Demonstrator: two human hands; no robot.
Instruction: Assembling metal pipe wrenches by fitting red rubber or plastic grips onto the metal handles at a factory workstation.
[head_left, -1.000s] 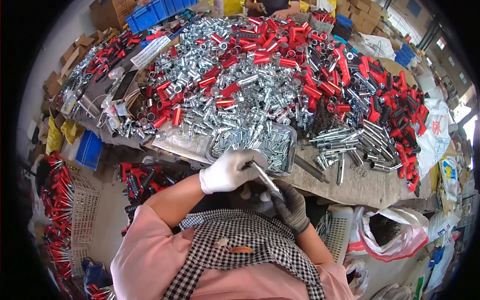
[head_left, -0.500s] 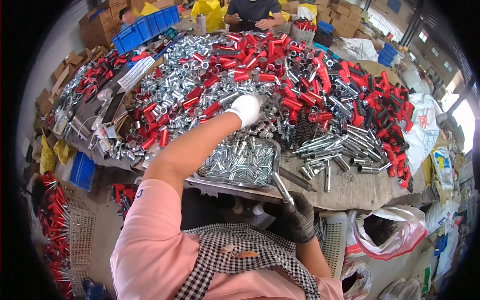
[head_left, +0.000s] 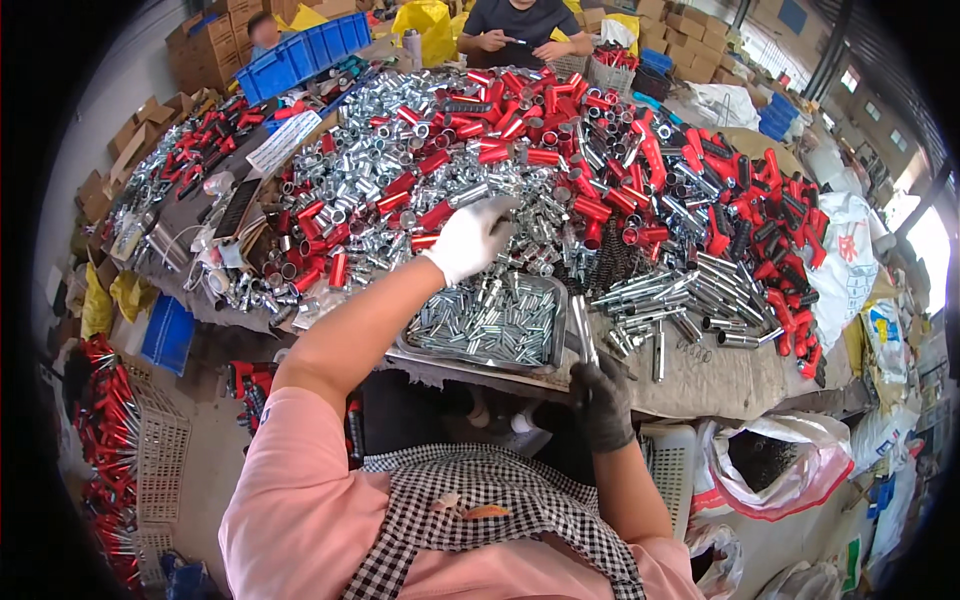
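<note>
My left hand (head_left: 472,241), in a white glove, is over the heap of small shiny metal fittings (head_left: 540,205) in the middle of the table. Its fingers are bent inward, and whatever is between them is too small to name. Near the table's front edge, my right hand (head_left: 602,402) in a dark glove is closed around the lower end of a metal tube (head_left: 583,328). The tube stands tilted, its upper end pointing away from me. Between the hands lies a metal tray (head_left: 480,358) of short metal pins (head_left: 480,325).
Red tubular parts (head_left: 540,157) and red-and-black handles (head_left: 775,215) cover much of the table. Metal tubes (head_left: 690,295) lie in a pile to the right. Across the table a person (head_left: 515,30) holds a small part. A plastic basket (head_left: 668,470) and open sack (head_left: 765,465) stand below right.
My left hand has drawn back left and nearer to me from the fittings. My right hand has risen slightly with the tube, which now stands more upright.
</note>
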